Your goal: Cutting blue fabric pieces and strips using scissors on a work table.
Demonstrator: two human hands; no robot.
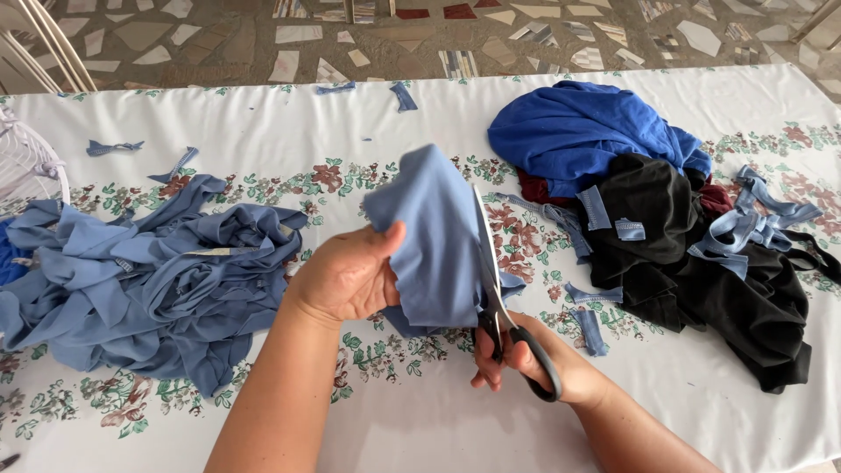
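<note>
The left hand [350, 276] was closed on a piece of light blue cloth [434, 236], thumb pressed across the front of it and the fingers hidden behind, so that the cloth stood up from the fist in a loose peak above the table. The right hand [526, 359] was wrapped around the black handles of a pair of scissors [495, 289], fingers through the loops, with the long blades pointing up and lying along the right edge of the cloth; the blades looked nearly together, though I could not tell how much of the cloth lay between them. Both hands were held just above the middle of the table, near its front edge. Underneath was a white tablecloth [263, 131] printed with bands of flowers and leaves. To the left lay a big rumpled heap of the same light blue cloth [158, 280], and small blue scraps [114, 147] were scattered behind it. To the right sat a pile with a bright blue garment [587, 127] on top, black cloth [727, 289] spread below it and a bit of dark red showing between, and pale blue strips [753, 223] draped over the black. Beyond the table was a floor of broken tile pieces [298, 35].
</note>
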